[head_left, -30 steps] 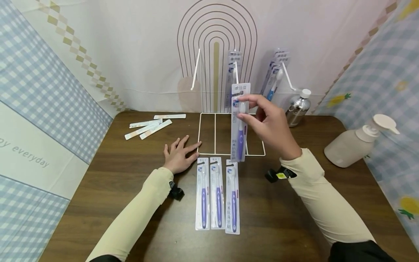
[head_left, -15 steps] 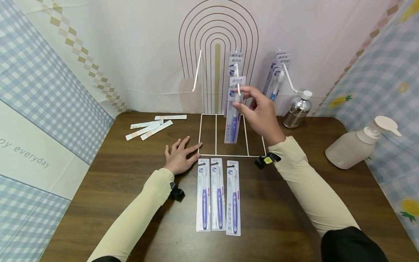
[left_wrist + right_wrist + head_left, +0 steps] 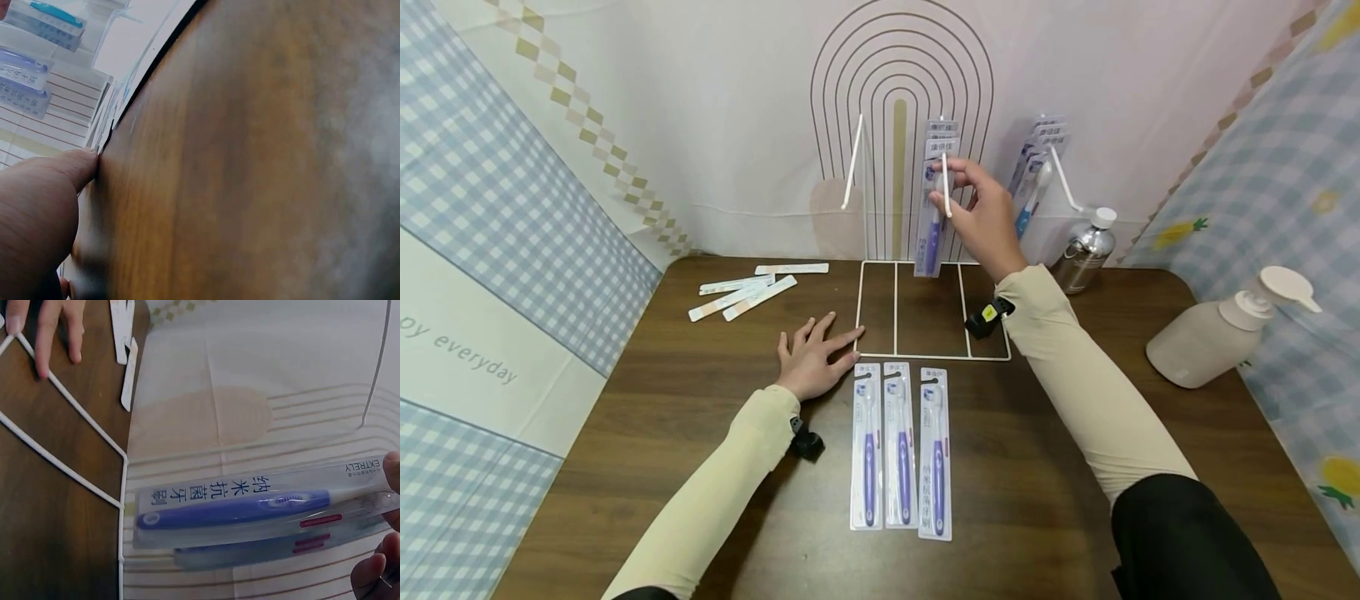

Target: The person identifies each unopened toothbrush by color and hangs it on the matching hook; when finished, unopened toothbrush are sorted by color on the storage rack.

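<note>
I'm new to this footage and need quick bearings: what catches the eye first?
The right hand pinching a packaged purple toothbrush at the middle hook of the white wire rack. Three matching packs lie in a row before the rack, and the left hand rests flat beside it.

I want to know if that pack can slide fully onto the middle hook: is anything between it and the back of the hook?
Yes. The right hand pinches the purple toothbrush pack at the middle hook, and other packs already hang behind it on that hook, so it can only slide back until it meets them. Nothing else visible blocks it.
</note>
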Motion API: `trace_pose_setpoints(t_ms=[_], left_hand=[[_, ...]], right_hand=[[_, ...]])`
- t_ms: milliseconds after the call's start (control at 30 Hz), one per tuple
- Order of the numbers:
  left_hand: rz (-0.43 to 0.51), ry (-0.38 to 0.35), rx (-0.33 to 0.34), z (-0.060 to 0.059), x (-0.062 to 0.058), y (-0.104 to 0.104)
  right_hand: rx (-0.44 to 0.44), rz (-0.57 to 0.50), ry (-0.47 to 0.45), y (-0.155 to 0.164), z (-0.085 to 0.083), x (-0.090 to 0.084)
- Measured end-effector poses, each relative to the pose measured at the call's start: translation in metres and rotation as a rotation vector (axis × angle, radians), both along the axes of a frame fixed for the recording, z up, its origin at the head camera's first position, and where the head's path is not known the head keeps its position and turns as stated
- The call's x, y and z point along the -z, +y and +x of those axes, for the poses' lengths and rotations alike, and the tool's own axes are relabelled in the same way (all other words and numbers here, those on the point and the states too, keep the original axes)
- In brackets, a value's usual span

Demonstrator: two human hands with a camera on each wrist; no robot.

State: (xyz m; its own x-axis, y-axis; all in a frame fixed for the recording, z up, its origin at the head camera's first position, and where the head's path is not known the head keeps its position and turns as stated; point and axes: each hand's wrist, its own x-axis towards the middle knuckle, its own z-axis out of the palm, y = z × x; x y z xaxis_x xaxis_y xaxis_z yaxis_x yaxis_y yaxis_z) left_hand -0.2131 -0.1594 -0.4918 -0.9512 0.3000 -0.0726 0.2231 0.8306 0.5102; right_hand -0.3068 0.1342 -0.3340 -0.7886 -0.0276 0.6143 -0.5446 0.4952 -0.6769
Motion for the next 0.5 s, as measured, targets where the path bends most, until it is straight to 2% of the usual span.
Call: trace_pose_setpoints(t_ms=[300, 400, 500], left_hand=[[0.013, 0.009, -0.004, 0.000, 0.002, 0.001], [0.015, 0.009, -0.004, 0.000, 0.002, 0.000], [0.014, 0.008, -0.002, -0.001, 0.001, 0.000]], right_hand=[[-0.001, 0.012, 0.004, 0.006, 0.001, 0.000], [0.006, -0.001, 0.010, 0.009, 0.008, 0.002], [-0.001, -0.010, -0.015, 0.014, 0.024, 0.009]])
